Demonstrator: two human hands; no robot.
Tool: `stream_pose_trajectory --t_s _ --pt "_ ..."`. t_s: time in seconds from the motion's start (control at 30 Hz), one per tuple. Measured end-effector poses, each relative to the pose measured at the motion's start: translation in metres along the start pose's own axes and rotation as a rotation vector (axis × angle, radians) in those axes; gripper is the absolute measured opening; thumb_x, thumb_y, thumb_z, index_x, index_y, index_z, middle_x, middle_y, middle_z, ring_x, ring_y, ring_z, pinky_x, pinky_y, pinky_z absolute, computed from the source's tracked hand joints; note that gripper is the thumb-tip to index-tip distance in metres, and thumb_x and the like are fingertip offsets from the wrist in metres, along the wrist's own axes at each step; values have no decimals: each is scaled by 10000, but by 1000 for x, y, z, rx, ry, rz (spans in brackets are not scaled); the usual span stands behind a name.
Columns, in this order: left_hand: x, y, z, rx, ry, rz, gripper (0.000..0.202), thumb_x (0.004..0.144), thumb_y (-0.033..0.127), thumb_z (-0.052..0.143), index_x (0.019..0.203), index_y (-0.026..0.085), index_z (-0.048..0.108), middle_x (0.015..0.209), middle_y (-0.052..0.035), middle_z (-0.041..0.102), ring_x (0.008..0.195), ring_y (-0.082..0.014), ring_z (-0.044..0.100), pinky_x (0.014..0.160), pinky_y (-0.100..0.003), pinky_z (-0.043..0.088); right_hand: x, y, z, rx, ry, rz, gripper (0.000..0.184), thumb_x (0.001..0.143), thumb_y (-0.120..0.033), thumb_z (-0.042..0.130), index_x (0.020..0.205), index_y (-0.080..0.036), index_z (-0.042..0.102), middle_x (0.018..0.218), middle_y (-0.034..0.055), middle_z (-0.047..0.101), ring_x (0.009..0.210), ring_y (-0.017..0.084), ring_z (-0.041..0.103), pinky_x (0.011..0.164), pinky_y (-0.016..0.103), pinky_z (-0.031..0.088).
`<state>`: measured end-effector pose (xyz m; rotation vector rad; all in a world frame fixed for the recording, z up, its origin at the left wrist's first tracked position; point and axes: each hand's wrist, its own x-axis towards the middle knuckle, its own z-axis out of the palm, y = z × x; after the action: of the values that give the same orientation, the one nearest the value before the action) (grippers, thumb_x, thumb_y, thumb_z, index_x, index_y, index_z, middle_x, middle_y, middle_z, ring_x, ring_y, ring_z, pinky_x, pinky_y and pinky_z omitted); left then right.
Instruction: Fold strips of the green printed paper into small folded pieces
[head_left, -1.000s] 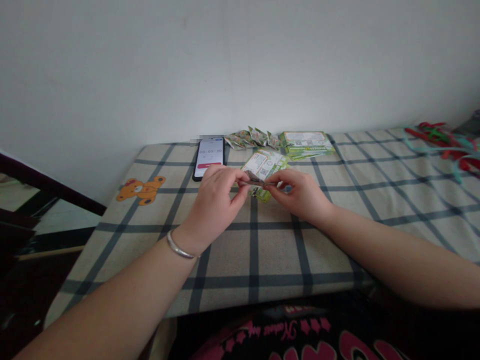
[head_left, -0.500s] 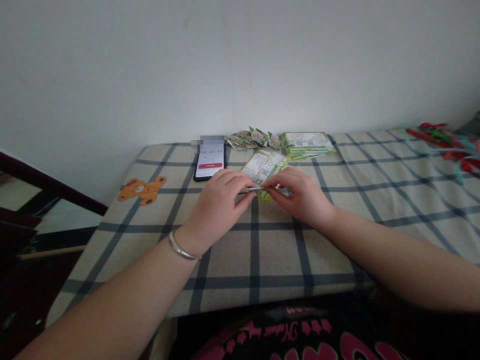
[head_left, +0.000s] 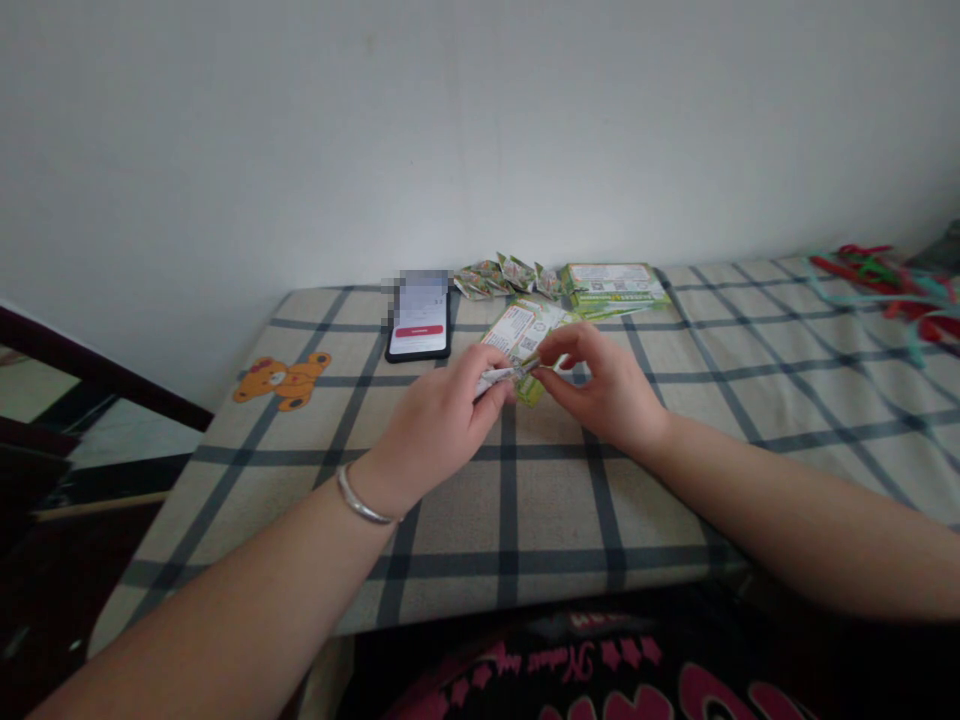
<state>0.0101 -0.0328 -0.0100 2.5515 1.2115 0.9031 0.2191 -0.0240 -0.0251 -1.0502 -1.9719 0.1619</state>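
Observation:
Between my hands, above the table, is a narrow folded piece of printed paper [head_left: 496, 376], whitish on the side that shows. My left hand [head_left: 442, 415] grips its left part between thumb and fingers. My right hand [head_left: 600, 385] pinches its right end, where the paper looks bent upward. Just behind and below lies a flat green-and-white printed sheet or card [head_left: 525, 325], partly hidden by my hands. Farther back, against the wall, sit several small folded pieces of the same printed look [head_left: 510, 277].
A phone [head_left: 420, 330] lies left of the sheet. A stack of green-and-white printed papers [head_left: 619, 285] rests by the wall. A bear sticker [head_left: 283, 380] is at the left on the checked tablecloth [head_left: 465, 530]. Red and teal ribbon-like strips [head_left: 885, 285] are at the far right.
The held paper has tilted, showing more of its pale face, and its right end has bent upward. My right fingers have lifted slightly; my left hand has turned a little.

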Motion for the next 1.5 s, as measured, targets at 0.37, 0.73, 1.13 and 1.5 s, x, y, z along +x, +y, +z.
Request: stream_pose_trajectory --t_s 0.37,0.73,1.13,1.5 --pt "-3 -1 3 -118 -27 41 107 981 232 412 1068 221 472 620 69 597 526 -99 651 567 -209 471 0 3 -2 -25 -10 -37 61 842 -204 622 888 -220 584 869 31 665 807 178 606 707 322 496" --pt "-2 -9 4 17 46 193 252 892 84 498 1095 231 523 1044 -4 706 810 -126 708 692 -223 528 3 4 -4 -47 3 -169 56 875 -175 590 844 -221 597 860 27 690 830 182 620 748 327 479" --pt "2 -1 -1 150 169 291 114 897 126 568 995 170 605 1028 -49 657 945 -164 639 841 -288 523 3 -3 -7 -107 12 -270 22 881 -197 605 859 -204 606 832 37 693 820 186 625 754 331 487" --pt "4 0 6 -234 174 111 106 854 75 583 855 179 568 1005 -26 647 974 -152 629 897 -321 515 4 0 -13 -86 -6 -400 91 886 -156 602 933 -222 643 917 22 737 848 165 652 756 312 500"
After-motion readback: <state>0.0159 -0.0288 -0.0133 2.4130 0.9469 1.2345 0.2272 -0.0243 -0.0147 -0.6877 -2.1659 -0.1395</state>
